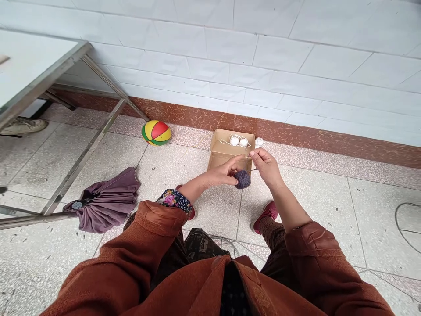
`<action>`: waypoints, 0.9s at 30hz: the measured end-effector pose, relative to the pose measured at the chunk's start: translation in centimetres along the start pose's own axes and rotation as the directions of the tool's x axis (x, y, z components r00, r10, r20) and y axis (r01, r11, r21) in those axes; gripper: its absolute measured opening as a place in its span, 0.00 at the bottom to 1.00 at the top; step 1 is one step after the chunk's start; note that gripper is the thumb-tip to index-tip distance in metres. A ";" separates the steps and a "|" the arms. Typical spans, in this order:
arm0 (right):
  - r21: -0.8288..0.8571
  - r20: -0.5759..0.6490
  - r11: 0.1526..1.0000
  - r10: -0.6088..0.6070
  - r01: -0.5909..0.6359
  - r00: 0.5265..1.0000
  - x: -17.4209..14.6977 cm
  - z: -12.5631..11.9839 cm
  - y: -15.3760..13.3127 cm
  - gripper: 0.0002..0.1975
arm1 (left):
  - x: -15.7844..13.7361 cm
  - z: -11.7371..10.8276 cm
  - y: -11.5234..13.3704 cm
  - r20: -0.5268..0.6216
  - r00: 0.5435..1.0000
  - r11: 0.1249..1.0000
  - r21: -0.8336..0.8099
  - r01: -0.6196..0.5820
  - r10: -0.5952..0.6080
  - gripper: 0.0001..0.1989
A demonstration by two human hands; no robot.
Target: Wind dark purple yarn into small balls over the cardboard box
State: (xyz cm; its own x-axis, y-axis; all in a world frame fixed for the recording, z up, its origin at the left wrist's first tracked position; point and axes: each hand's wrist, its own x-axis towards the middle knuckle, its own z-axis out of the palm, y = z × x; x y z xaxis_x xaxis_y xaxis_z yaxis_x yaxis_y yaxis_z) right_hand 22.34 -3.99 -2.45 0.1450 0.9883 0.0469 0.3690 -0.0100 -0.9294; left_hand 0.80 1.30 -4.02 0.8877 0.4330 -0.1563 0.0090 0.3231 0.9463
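My left hand is closed around one side of a dark purple ball of yarn, thumb below and fingers above. To its right, my right hand pinches a dark strand of yarn that runs to the ball. Beyond both hands an open cardboard box lies on the floor, its near part covered by my left hand. Two small white yarn balls with loose ends rest against its far flap. Another white yarn ball sits just right of the box.
A red, yellow and green ball lies by the wall. On the left stands a metal-framed table, with a folded purple umbrella near its leg. A shoe shows beneath the table. A thin cable curves across the floor at right.
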 end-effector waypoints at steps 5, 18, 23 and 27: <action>-0.065 0.056 0.997 0.039 -0.035 0.998 -0.2 1.7 1.2 0.14 | -0.5 0.5 1.4 -0.080 0.987 0.967 -0.206 -0.150 0.136 0.39; 0.027 0.428 0.968 -0.236 0.249 0.872 -1.8 2.6 -1.1 0.15 | 0.8 -1.2 0.5 -0.577 0.815 0.999 -0.016 0.041 -0.043 0.21; 0.097 0.308 0.982 -0.187 0.165 0.933 -1.9 1.1 -2.0 0.18 | 1.0 -0.4 0.3 -0.473 0.881 0.983 0.158 0.091 -0.006 0.36; 0.058 0.126 0.985 -0.168 0.161 0.978 -1.4 0.6 -1.4 0.17 | 0.7 0.1 0.5 -0.207 0.978 0.988 0.151 0.011 0.021 0.49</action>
State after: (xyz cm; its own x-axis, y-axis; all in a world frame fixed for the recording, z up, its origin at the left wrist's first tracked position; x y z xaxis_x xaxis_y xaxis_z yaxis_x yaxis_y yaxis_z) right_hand 21.05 -5.31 -1.40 -0.0358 0.9872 0.1555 0.3337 0.1585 -0.9293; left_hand 1.47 1.65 -3.61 0.7734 0.6042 -0.1919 0.0884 0.1969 0.9764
